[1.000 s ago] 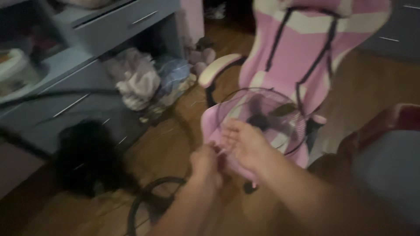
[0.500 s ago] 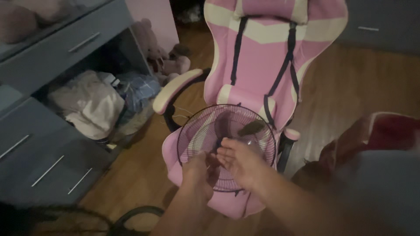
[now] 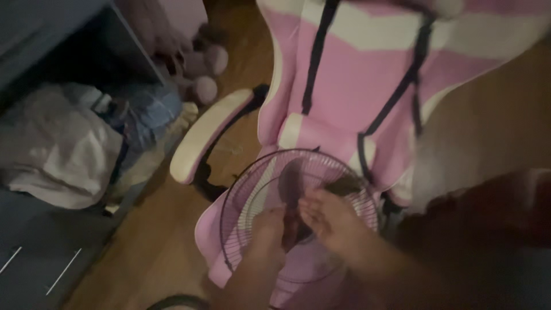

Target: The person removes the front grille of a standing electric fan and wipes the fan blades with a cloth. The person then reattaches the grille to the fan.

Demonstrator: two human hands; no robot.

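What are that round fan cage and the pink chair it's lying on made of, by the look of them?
The fan cage looks like thin metal wire, dark coated: fine spokes run out to a round rim. The chair seems padded and covered in smooth pink and cream faux leather or vinyl, with a soft sheen and dark straps; the blur leaves fabric possible. Both hands, left and right, rest at the cage's hub.

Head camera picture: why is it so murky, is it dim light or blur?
Both, in the head view: the room is dim, so the right edge sinks into shadow; motion blur smears the left hand and right hand over the fan grille, whose fine wires partly dissolve; the pink chair shows soft edges; no glare anywhere.
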